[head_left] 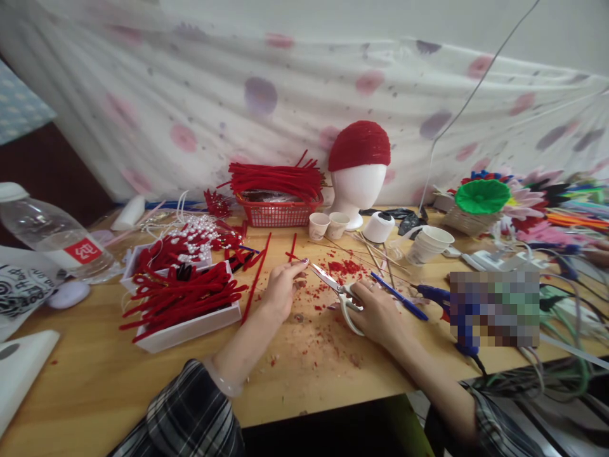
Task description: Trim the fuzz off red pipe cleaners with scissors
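Note:
My right hand [380,311] has its fingers in the handles of white-handled scissors [327,278]. The blades point up and left, their tips close to my left fingertips. My left hand [284,285] is closed in a pinch, and a short piece of red pipe cleaner [292,256] shows at its fingertips; the rest of it is hidden by the fingers. Red fluff clippings [346,269] lie scattered on the wooden table around and beyond the scissors. Just right of the scissors lies a blue pen [399,296]. A long red pipe cleaner [257,274] rests left of my left hand.
White boxes [190,327] of red pipe cleaners and pearl stems stand left. Behind are a red basket [280,214], a foam head [358,184] in a red cap, paper cups [320,225] and a thread spool [379,227]. A blue glue gun [435,294] and cables lie right.

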Available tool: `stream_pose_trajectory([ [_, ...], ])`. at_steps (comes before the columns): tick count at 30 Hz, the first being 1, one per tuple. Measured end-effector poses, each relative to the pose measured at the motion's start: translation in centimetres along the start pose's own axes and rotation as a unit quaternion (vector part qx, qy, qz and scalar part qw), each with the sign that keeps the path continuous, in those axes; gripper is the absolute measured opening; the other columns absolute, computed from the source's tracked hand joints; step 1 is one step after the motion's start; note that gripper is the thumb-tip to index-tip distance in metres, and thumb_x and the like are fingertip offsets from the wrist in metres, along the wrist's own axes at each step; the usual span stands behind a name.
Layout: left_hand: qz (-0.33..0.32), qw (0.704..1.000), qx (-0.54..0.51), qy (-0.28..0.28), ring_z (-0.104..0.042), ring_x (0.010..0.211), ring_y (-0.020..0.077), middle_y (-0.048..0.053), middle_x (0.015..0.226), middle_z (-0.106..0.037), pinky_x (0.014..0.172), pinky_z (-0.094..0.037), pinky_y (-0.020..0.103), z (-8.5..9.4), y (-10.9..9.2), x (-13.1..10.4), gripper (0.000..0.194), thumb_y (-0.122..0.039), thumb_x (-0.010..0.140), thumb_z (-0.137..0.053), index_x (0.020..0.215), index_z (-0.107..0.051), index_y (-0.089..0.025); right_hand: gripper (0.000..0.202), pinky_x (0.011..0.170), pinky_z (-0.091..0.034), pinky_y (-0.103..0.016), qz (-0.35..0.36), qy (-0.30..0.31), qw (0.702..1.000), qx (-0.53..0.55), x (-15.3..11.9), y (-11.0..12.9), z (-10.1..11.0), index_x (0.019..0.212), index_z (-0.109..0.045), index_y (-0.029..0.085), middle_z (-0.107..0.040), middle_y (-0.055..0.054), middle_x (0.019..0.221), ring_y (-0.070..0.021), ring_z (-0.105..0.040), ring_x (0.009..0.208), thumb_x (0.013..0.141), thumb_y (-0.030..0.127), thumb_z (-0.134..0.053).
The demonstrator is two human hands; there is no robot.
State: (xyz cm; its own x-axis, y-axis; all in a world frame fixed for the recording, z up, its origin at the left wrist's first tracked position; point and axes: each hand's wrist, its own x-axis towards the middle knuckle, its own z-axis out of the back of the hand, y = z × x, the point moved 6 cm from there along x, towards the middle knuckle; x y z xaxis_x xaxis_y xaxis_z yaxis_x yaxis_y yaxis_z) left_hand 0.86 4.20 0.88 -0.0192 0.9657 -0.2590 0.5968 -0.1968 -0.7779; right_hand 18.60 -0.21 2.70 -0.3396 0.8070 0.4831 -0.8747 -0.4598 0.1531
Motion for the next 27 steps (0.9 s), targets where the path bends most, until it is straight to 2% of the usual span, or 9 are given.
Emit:
stream_pose_trajectory([
  [7, -0.006, 1.0, 0.014, -0.002, -0.05, 0.059, 0.0092, 0.001, 0.062, -0.056, 0.053, -0.039, 0.021, 0.0, -0.2, 0.0, 0.015, -0.02, 0.051, -0.075, 0.059, -0.065, -0.013, 0.028, 0.053, -0.027, -0.025, -0.012, -0.003, 1.0, 0.014, -0.1, -0.3, 0.0, 0.061, -0.044, 0.022, -0.049, 0.0, 0.06, -0.0122, -0.042, 0.055, 0.084, 0.036, -0.053],
  [12, -0.042, 0.998, 0.037, -0.006, -0.05, 0.059, 0.0091, -0.001, 0.06, -0.056, 0.056, -0.039, 0.022, 0.3, -0.3, 0.4, 0.019, -0.024, 0.052, -0.076, 0.058, -0.062, -0.014, 0.024, 0.054, -0.029, -0.025, -0.035, -0.013, 0.999, 0.023, -0.1, -0.5, 0.9, 0.065, -0.041, 0.022, -0.05, 0.0, 0.063, -0.0122, -0.042, 0.056, 0.081, 0.034, -0.053],
  [19, -0.087, 0.993, 0.075, -0.002, -0.049, 0.059, 0.0089, -0.003, 0.059, -0.057, 0.06, -0.038, 0.022, 0.2, -0.6, 0.3, 0.02, -0.025, 0.052, -0.078, 0.057, -0.062, -0.015, 0.016, 0.056, -0.029, -0.026, -0.035, 0.034, 0.999, -0.016, -0.3, 0.0, 1.0, 0.073, -0.045, 0.021, -0.053, -0.003, 0.072, -0.0154, -0.047, 0.063, 0.078, 0.033, -0.055],
  [23, -0.093, 0.992, 0.079, 0.009, -0.05, 0.059, 0.009, -0.002, 0.061, -0.059, 0.061, -0.038, 0.023, -0.1, -0.5, 0.1, 0.02, -0.028, 0.054, -0.078, 0.06, -0.062, -0.015, 0.008, 0.057, -0.031, -0.026, -0.029, 0.045, 0.998, -0.023, -0.3, 0.2, 0.6, 0.076, -0.049, 0.021, -0.056, -0.004, 0.074, -0.0161, -0.05, 0.065, 0.076, 0.027, -0.055],
  [27, -0.088, 0.993, 0.076, 0.006, -0.049, 0.057, 0.0085, -0.003, 0.059, -0.057, 0.06, -0.037, 0.023, -0.1, -0.2, 0.1, 0.022, -0.029, 0.055, -0.078, 0.059, -0.061, -0.016, 0.007, 0.057, -0.031, -0.026, -0.03, 0.047, 0.998, -0.024, -0.3, 0.0, 0.3, 0.076, -0.051, 0.021, -0.057, -0.005, 0.074, -0.0166, -0.051, 0.065, 0.076, 0.026, -0.055],
])
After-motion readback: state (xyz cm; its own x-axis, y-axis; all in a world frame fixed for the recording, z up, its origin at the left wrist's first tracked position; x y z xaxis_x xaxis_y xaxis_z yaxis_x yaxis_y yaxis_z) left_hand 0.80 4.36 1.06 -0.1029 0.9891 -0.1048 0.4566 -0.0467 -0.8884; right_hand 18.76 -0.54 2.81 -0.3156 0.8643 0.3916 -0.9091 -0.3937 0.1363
